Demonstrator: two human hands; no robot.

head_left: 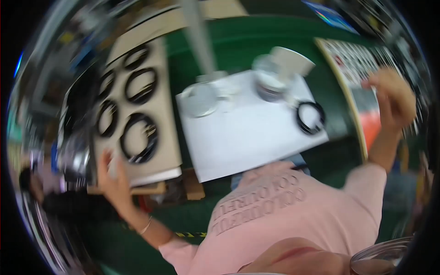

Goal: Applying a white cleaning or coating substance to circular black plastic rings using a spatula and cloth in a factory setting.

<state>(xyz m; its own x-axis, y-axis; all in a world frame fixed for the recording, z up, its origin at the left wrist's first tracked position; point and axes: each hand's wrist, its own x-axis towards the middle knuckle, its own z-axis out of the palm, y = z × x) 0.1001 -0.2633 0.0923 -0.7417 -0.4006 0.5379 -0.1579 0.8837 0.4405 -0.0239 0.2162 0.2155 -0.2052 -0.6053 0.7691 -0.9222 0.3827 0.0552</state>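
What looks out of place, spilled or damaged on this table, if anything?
Mainly the flat white piece: it sits tilted at the clear container on the white sheet, sticking out past the container's right side. I see no spill or damage, but blur hides fine detail.

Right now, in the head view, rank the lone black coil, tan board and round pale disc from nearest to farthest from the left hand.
1. Tan board: left side, next to the left hand.
2. Round pale disc: upper left on the white sheet.
3. Lone black coil: right side.
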